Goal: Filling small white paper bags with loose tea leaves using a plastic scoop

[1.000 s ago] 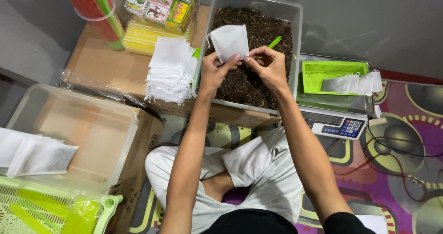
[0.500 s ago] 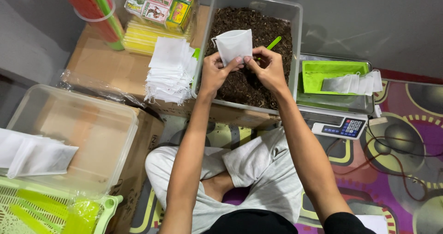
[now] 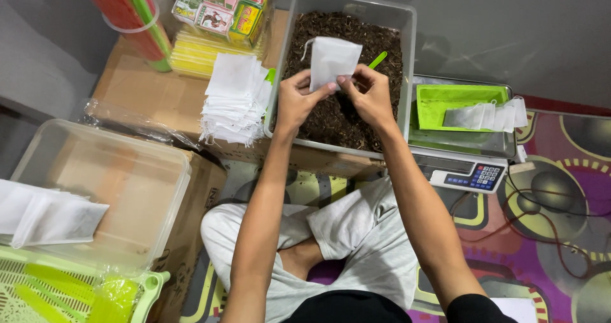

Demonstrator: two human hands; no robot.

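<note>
At far left a clear tub (image 3: 127, 170) holds white pouches (image 3: 48, 218). A stack of empty bags (image 3: 235, 97) lies beside the soil bin (image 3: 407, 56). Over it, the left hand (image 3: 296, 100) and right hand (image 3: 369, 97) both pinch a white bag (image 3: 331, 59). Right: a scale (image 3: 468, 164) with a green tray (image 3: 461, 97).
</note>
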